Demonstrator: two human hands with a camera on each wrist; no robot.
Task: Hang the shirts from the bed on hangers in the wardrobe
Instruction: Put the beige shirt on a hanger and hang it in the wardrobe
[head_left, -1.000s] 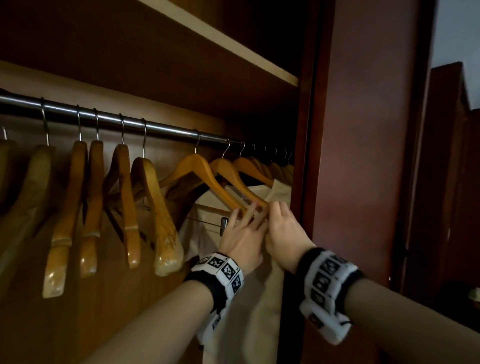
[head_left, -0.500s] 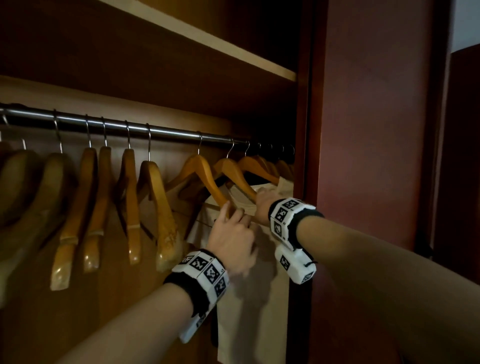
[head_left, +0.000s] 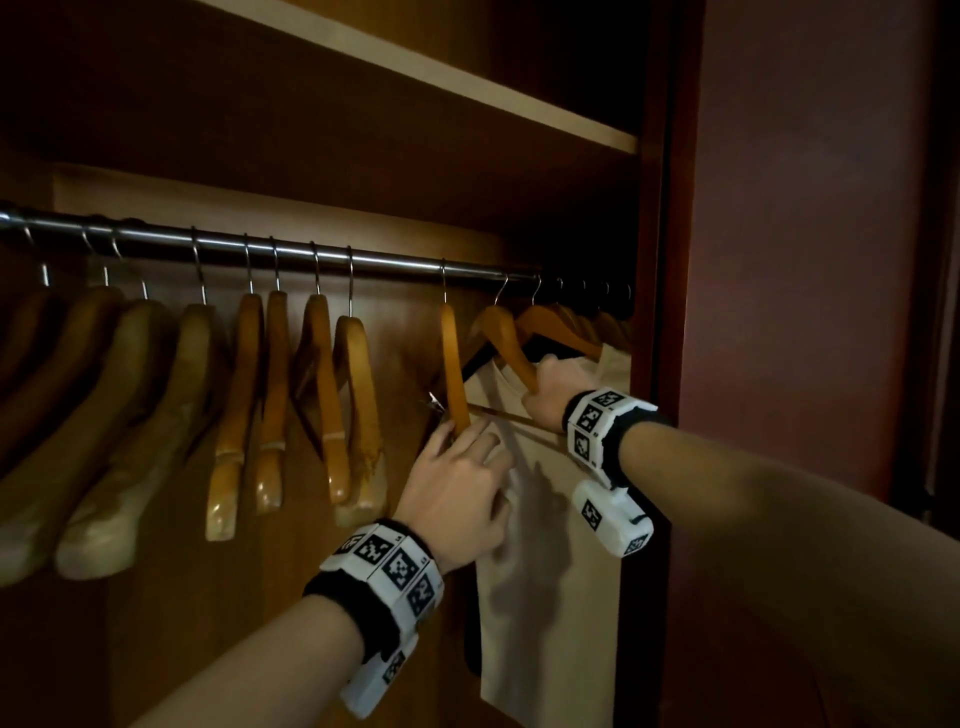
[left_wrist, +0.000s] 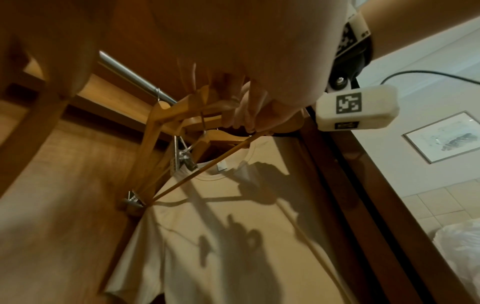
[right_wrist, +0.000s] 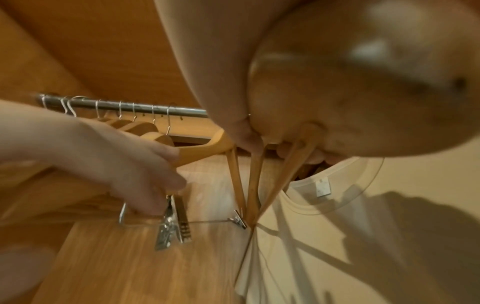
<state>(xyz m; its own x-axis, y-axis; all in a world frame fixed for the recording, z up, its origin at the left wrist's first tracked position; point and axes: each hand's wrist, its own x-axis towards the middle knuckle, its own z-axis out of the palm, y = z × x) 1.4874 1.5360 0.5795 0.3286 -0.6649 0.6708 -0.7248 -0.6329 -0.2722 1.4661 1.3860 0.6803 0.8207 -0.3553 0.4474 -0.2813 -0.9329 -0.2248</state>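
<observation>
Gripping a wooden hanger (head_left: 453, 364) at its lower end with my left hand (head_left: 457, 493) | right hand (head_left: 553, 387) clenched on the next hanger's (head_left: 511, 345) arm | beige shirt (head_left: 550, 597) hanging just below my fingers, on the rail (head_left: 311, 255)

Both forearms extend forward and upward — wrists banded. Left grip (head_left: 457, 483): fingers curled, pinching. Right grip (head_left: 553, 387): fingers closed around what it holds.

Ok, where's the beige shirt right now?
In the head view the beige shirt hangs at the right end of the rail, against the wardrobe's side panel, just behind the right hand.
</observation>
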